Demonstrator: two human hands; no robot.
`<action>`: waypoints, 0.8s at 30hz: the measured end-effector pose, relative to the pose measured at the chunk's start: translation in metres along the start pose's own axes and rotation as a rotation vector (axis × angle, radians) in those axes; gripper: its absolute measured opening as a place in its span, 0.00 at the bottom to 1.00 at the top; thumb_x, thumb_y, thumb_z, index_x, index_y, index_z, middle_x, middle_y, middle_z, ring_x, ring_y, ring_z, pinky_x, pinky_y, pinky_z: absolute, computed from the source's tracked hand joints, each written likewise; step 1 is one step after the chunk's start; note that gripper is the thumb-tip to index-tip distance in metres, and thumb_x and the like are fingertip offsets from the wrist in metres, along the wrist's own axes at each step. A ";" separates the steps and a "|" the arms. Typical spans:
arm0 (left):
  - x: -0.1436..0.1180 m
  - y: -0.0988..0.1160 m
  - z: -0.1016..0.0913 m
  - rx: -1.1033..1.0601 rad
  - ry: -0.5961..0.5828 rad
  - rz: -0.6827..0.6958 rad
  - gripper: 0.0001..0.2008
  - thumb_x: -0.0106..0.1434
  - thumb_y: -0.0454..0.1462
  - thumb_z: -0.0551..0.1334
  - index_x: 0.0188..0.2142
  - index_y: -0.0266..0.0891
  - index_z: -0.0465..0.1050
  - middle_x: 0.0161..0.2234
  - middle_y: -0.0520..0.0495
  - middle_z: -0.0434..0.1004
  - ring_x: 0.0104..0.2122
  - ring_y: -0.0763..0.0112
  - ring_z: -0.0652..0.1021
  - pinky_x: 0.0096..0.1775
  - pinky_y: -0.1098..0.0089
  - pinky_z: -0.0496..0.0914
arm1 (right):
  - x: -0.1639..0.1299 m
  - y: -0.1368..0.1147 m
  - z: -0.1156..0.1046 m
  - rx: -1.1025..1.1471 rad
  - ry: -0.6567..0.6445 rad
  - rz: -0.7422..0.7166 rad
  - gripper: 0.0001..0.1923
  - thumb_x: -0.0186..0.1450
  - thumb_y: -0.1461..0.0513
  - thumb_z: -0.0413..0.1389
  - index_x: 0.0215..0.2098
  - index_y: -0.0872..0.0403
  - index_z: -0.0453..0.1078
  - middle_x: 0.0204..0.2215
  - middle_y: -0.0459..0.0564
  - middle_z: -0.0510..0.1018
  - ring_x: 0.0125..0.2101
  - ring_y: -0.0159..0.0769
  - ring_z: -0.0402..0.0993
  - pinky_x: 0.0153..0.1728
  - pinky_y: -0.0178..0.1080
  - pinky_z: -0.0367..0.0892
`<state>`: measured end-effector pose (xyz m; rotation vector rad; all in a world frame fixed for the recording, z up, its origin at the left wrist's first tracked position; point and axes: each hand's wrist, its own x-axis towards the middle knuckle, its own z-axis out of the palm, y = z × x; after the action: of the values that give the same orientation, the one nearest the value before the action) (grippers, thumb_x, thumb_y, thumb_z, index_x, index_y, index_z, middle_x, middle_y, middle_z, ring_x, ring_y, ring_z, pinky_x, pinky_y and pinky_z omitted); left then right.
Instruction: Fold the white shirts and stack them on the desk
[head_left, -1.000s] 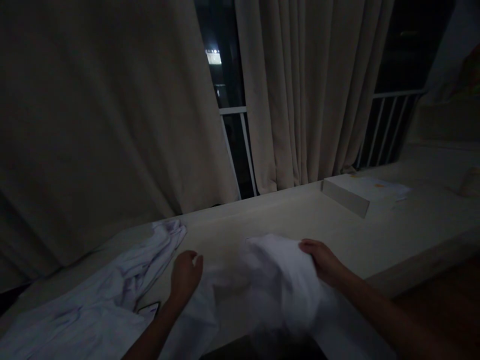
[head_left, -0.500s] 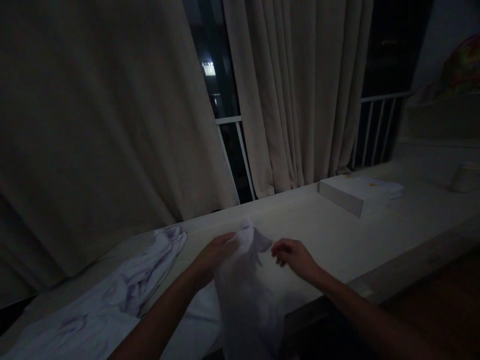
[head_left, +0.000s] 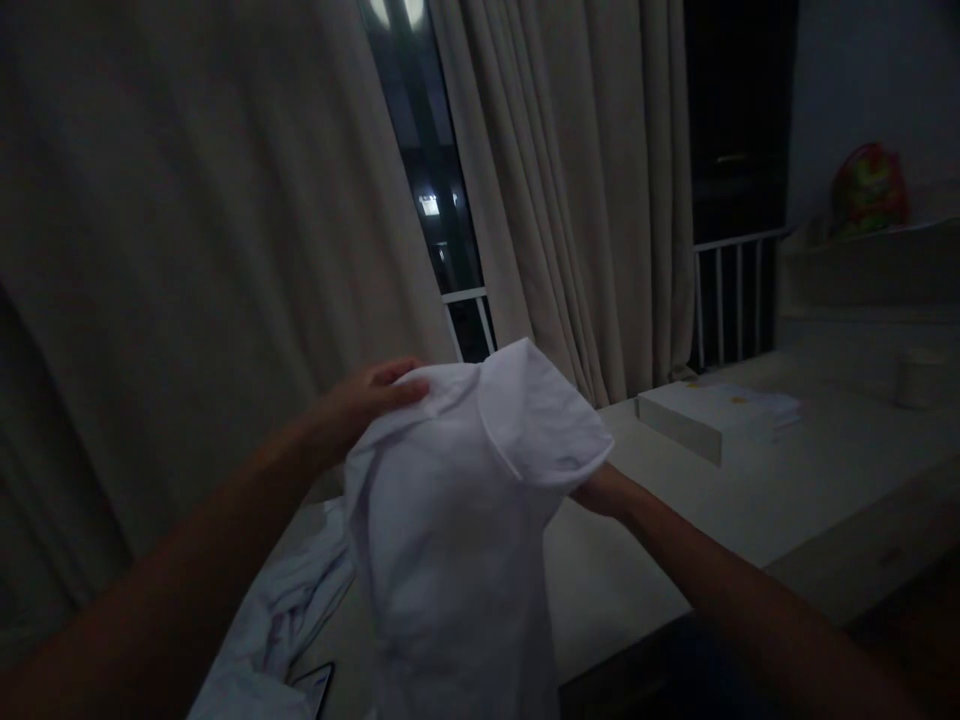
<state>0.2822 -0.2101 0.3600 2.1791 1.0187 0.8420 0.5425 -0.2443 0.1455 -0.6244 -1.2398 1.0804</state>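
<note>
- white garment (head_left: 457, 520) is held up in the air above the bench (head_left: 750, 490), near edge, so it hangs free
- left hand (head_left: 367, 400): grip closed on the garment's top edge, thumb over the cloth
- right hand (head_left: 600, 490): mostly hidden behind the garment's folded-over flap; grip state cannot be told
- second crumpled cloth (head_left: 277, 620) lies on the bench, left of the garment
- white box (head_left: 705, 415) sits further right

The plain white cotton shirt (head_left: 465, 500) carries no print. A crumpled white cloth with faint lilac stripes (head_left: 285, 620) lies at the pale cream bench's (head_left: 750, 500) left end. A flat white box with small orange marks (head_left: 712, 415) sits near its far edge. Beige pleated curtains (head_left: 585, 200) hang behind.
</note>
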 end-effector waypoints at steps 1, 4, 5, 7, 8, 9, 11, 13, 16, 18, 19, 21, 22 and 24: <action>0.000 -0.013 -0.003 0.101 -0.037 0.002 0.31 0.44 0.52 0.68 0.45 0.39 0.71 0.37 0.45 0.77 0.35 0.59 0.78 0.34 0.64 0.73 | 0.001 -0.012 -0.008 -0.030 0.044 0.007 0.17 0.58 0.53 0.61 0.43 0.52 0.74 0.36 0.52 0.80 0.37 0.40 0.75 0.37 0.40 0.70; 0.000 -0.062 -0.002 0.484 0.059 0.091 0.34 0.43 0.47 0.69 0.49 0.40 0.65 0.43 0.45 0.74 0.42 0.58 0.76 0.42 0.62 0.71 | 0.005 -0.052 -0.026 -0.249 0.176 0.062 0.15 0.56 0.55 0.61 0.38 0.56 0.74 0.29 0.50 0.79 0.27 0.34 0.73 0.27 0.34 0.66; 0.001 -0.078 0.002 0.564 0.108 0.150 0.32 0.45 0.45 0.68 0.49 0.39 0.64 0.45 0.43 0.72 0.44 0.58 0.74 0.45 0.61 0.70 | 0.008 -0.066 -0.030 -0.342 0.202 0.067 0.14 0.55 0.56 0.61 0.36 0.56 0.74 0.27 0.49 0.78 0.24 0.32 0.71 0.24 0.32 0.64; 0.001 -0.107 0.010 0.668 0.198 0.256 0.25 0.51 0.40 0.62 0.49 0.37 0.62 0.46 0.41 0.70 0.46 0.58 0.73 0.48 0.61 0.68 | 0.013 -0.093 -0.033 -0.523 0.234 0.024 0.11 0.56 0.58 0.60 0.35 0.56 0.73 0.25 0.46 0.76 0.21 0.29 0.68 0.21 0.30 0.59; 0.000 -0.119 0.014 0.699 0.241 0.288 0.23 0.53 0.39 0.59 0.49 0.37 0.61 0.46 0.41 0.69 0.46 0.59 0.73 0.48 0.61 0.68 | 0.017 -0.106 -0.033 -0.609 0.239 -0.013 0.10 0.56 0.59 0.59 0.35 0.55 0.72 0.25 0.46 0.75 0.21 0.29 0.67 0.20 0.30 0.58; -0.001 -0.130 0.017 0.717 0.279 0.301 0.22 0.54 0.38 0.58 0.49 0.37 0.60 0.46 0.41 0.68 0.45 0.60 0.73 0.47 0.62 0.68 | 0.021 -0.119 -0.033 -0.691 0.244 -0.054 0.09 0.56 0.59 0.58 0.34 0.55 0.72 0.25 0.46 0.75 0.21 0.28 0.67 0.20 0.29 0.57; -0.006 -0.146 0.021 0.737 0.324 0.282 0.23 0.55 0.39 0.58 0.50 0.38 0.58 0.45 0.41 0.68 0.43 0.61 0.74 0.45 0.63 0.68 | 0.029 -0.143 -0.034 -0.852 0.250 -0.127 0.07 0.56 0.60 0.58 0.33 0.55 0.70 0.26 0.47 0.75 0.23 0.29 0.67 0.21 0.29 0.57; -0.015 -0.158 0.023 0.781 0.284 0.242 0.22 0.56 0.39 0.58 0.50 0.39 0.59 0.46 0.40 0.68 0.43 0.61 0.74 0.43 0.64 0.69 | 0.037 -0.163 -0.035 -0.991 0.264 -0.162 0.05 0.56 0.62 0.58 0.30 0.55 0.69 0.26 0.47 0.75 0.24 0.30 0.68 0.21 0.29 0.57; -0.030 -0.170 0.027 0.869 0.172 0.171 0.13 0.60 0.39 0.54 0.45 0.42 0.64 0.43 0.42 0.72 0.39 0.61 0.75 0.40 0.64 0.68 | 0.046 -0.186 -0.034 -1.112 0.285 -0.156 0.03 0.56 0.63 0.59 0.28 0.55 0.70 0.24 0.47 0.74 0.24 0.31 0.67 0.22 0.31 0.57; -0.036 -0.173 0.028 0.844 0.191 0.178 0.11 0.62 0.40 0.52 0.41 0.42 0.67 0.40 0.44 0.74 0.37 0.62 0.76 0.40 0.64 0.67 | 0.050 -0.195 -0.032 -1.157 0.279 -0.146 0.04 0.56 0.63 0.60 0.28 0.55 0.71 0.24 0.48 0.74 0.24 0.31 0.68 0.22 0.32 0.58; -0.037 -0.172 0.028 0.796 0.227 0.195 0.11 0.62 0.41 0.53 0.41 0.42 0.67 0.39 0.44 0.75 0.38 0.62 0.76 0.40 0.65 0.68 | 0.052 -0.198 -0.031 -1.179 0.269 -0.145 0.04 0.56 0.62 0.60 0.28 0.55 0.71 0.25 0.48 0.74 0.24 0.31 0.68 0.22 0.32 0.58; -0.036 -0.167 0.024 0.651 0.341 0.206 0.13 0.61 0.43 0.54 0.44 0.43 0.68 0.40 0.46 0.76 0.38 0.63 0.77 0.41 0.66 0.68 | 0.056 -0.203 -0.031 -1.233 0.253 -0.157 0.05 0.55 0.62 0.61 0.29 0.56 0.72 0.25 0.48 0.75 0.24 0.31 0.68 0.22 0.31 0.57; -0.033 -0.163 0.020 0.569 0.411 0.184 0.15 0.60 0.44 0.56 0.46 0.43 0.67 0.40 0.47 0.76 0.38 0.64 0.77 0.40 0.67 0.69 | 0.058 -0.205 -0.032 -1.264 0.247 -0.168 0.05 0.55 0.62 0.62 0.29 0.56 0.72 0.25 0.48 0.75 0.24 0.31 0.68 0.22 0.31 0.57; -0.026 -0.153 0.011 0.431 0.537 0.109 0.17 0.58 0.44 0.57 0.45 0.42 0.67 0.37 0.48 0.77 0.35 0.65 0.77 0.37 0.68 0.69 | 0.062 -0.210 -0.036 -1.319 0.224 -0.171 0.06 0.53 0.62 0.63 0.28 0.56 0.72 0.24 0.47 0.74 0.24 0.30 0.68 0.21 0.30 0.56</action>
<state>0.2094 -0.1517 0.2354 2.4353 1.4575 1.4173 0.6389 -0.2671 0.3440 -1.5228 -1.6720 -0.1024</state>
